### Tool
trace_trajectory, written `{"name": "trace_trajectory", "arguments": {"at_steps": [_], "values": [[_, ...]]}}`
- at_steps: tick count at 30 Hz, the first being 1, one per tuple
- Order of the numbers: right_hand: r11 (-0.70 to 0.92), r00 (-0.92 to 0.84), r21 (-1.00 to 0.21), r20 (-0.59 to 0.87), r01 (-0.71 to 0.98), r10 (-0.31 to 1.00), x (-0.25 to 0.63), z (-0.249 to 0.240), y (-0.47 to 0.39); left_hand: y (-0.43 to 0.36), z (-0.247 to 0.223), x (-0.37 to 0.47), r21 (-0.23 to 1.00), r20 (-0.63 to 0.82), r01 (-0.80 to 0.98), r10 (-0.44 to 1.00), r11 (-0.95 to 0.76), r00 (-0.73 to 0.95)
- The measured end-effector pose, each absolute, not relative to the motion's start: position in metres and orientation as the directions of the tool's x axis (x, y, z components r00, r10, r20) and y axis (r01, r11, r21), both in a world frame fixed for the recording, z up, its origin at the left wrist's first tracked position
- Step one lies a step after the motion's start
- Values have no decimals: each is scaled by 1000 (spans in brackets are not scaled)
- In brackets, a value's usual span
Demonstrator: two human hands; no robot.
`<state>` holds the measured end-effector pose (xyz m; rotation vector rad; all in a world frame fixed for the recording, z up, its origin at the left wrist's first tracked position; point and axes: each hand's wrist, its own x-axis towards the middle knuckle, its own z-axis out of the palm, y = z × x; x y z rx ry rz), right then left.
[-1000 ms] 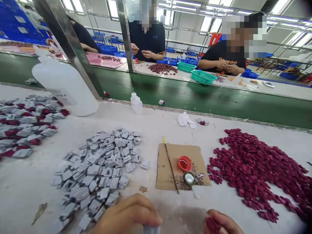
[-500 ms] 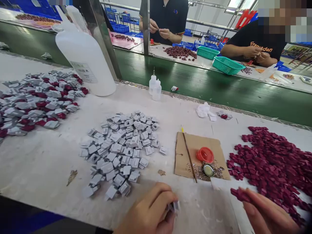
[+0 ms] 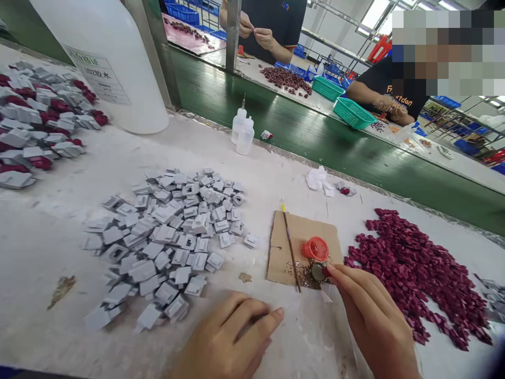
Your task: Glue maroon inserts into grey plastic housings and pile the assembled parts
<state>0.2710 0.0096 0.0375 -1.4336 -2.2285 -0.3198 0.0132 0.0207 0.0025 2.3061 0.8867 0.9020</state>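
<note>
My right hand [image 3: 371, 310] pinches a small dark red piece [image 3: 326, 271] at the edge of a small round cap [image 3: 317, 271] on the cardboard square [image 3: 282, 263]. A red cup [image 3: 315, 248] stands just behind that cap, and a thin brown stick [image 3: 291, 245] with a yellow end lies to its left. My left hand [image 3: 236, 337] is low in the middle with curled fingers; whatever it holds is hidden. Beside it spreads a pile of grey pieces [image 3: 165, 231]. To the right lies a heap of dark red pieces [image 3: 414, 263].
A large white bottle [image 3: 106, 68] stands at the back left, near mixed grey and red pieces [image 3: 43, 116]. Two small bottles [image 3: 244, 136] stand before the green belt [image 3: 300, 137]. Beyond it, two people handle small pieces near green baskets [image 3: 353, 113].
My right hand has moved left with its red piece, to the cap on the cardboard. The grey piece seen in my left hand before no longer shows. The view has shifted and tilted.
</note>
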Motion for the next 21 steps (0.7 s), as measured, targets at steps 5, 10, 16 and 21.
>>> {"name": "trace_trajectory", "arguments": {"at_steps": [5,10,16,21], "values": [[439,-361,-56,482,897,798,270,35,9,21,9,9,818,297,298,804,-493,514],[454,-385,-34,477,890,790,270,37,10,21,10,8,842,248,297,811,-451,529],[396,-297,-87,520,914,801,259,48,-1,21,7,8,850,224,301,813,-433,537],[422,-189,-375,521,825,832,223,36,-25,26,10,6,846,257,289,817,-448,516]]}}
